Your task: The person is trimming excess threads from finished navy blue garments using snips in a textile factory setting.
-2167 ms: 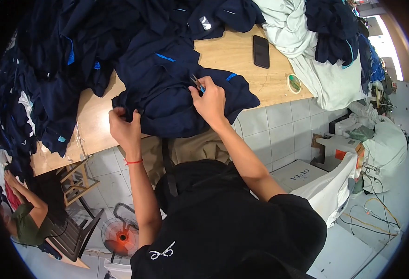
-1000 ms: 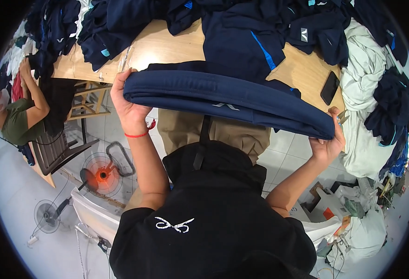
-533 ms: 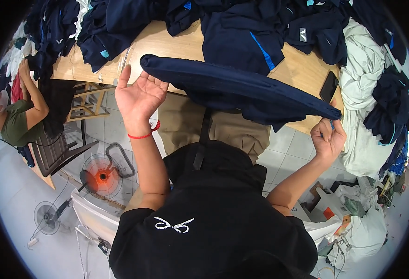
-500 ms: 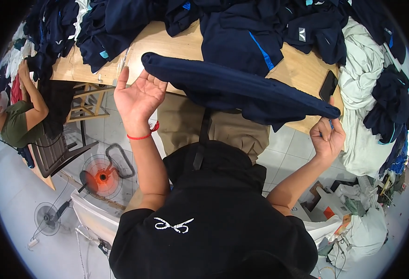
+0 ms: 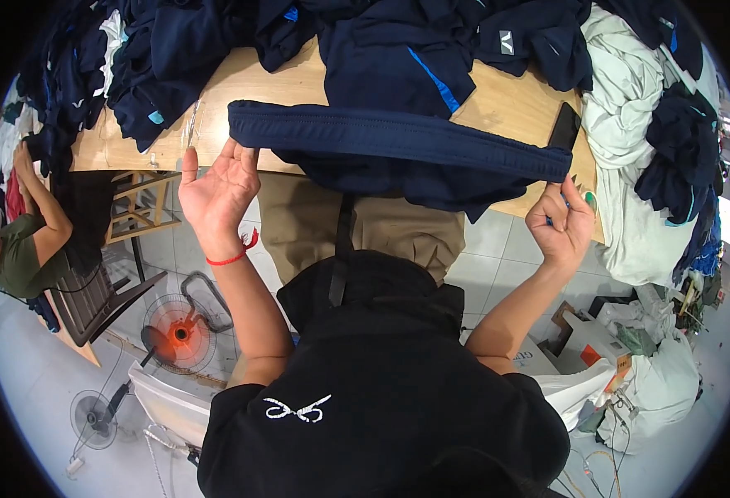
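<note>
A navy garment (image 5: 381, 173) hangs stretched between my hands, its wide stitched waistband (image 5: 398, 137) uppermost and facing me. Fingers of my left hand (image 5: 222, 192) are tucked behind the band's left end, palm up, with the thumb standing free. At the other end my right hand (image 5: 562, 222) pinches the band's corner, fingers curled in. A small green and dark item (image 5: 589, 199) shows beside the right fingertips; its kind is unclear. The garment's lower part droops over the table's near edge, above my lap.
Navy garments (image 5: 390, 62) are heaped along the far side of the wooden table (image 5: 286, 87). A black phone (image 5: 564, 126) lies at right, beside pale cloth (image 5: 622, 95). Left, another person (image 5: 29, 241) sits by a brown chair (image 5: 91, 290); an orange fan (image 5: 180, 334) stands on the floor.
The waistband has turned to show its stitched face and looks straighter and flatter. Both hands still hold its ends. The whole scene has shifted slightly left in view.
</note>
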{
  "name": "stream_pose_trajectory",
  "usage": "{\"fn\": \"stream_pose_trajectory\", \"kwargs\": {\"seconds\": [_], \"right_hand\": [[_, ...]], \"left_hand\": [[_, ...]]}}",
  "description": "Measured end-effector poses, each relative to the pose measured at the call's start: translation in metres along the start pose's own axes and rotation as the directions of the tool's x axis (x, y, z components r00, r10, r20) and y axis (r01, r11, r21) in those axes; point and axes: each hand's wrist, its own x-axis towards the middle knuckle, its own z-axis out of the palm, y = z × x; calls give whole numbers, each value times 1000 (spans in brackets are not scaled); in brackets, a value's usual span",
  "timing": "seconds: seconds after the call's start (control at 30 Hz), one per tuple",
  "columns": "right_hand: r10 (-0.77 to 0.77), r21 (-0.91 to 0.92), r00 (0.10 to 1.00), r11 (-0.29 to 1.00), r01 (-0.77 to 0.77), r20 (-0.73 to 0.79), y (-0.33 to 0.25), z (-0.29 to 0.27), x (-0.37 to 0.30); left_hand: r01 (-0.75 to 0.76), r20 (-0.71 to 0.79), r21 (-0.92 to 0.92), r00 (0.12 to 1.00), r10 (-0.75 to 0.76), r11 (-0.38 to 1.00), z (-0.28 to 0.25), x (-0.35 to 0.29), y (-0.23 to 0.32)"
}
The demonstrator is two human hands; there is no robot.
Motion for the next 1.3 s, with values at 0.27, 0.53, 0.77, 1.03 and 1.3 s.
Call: {"fn": "stream_pose_trajectory", "kwargs": {"seconds": [0.27,0.53,0.77,1.03,1.3], "right_hand": [[25,4,999,1000,-25,25,5,1,-2],[34,6,999,999,-34,37,2,-5,-1],[29,-323,956,944,69,290,1,-25,2],[-121,-688,945,658,307,305,73,20,0],[-30,-693,947,675,255,320,107,22,15]], "left_hand": [[14,-19,-46,1000,-15,999,1,0,-1],[20,-16,-27,1000,-21,999,1,0,-6],[-18,-202,454,972,123,891,2,3,-9],[30,46,970,952,303,-242,-19,4,-35],[-505,543,482,814,-208,-716,-8,43,-135]]}}
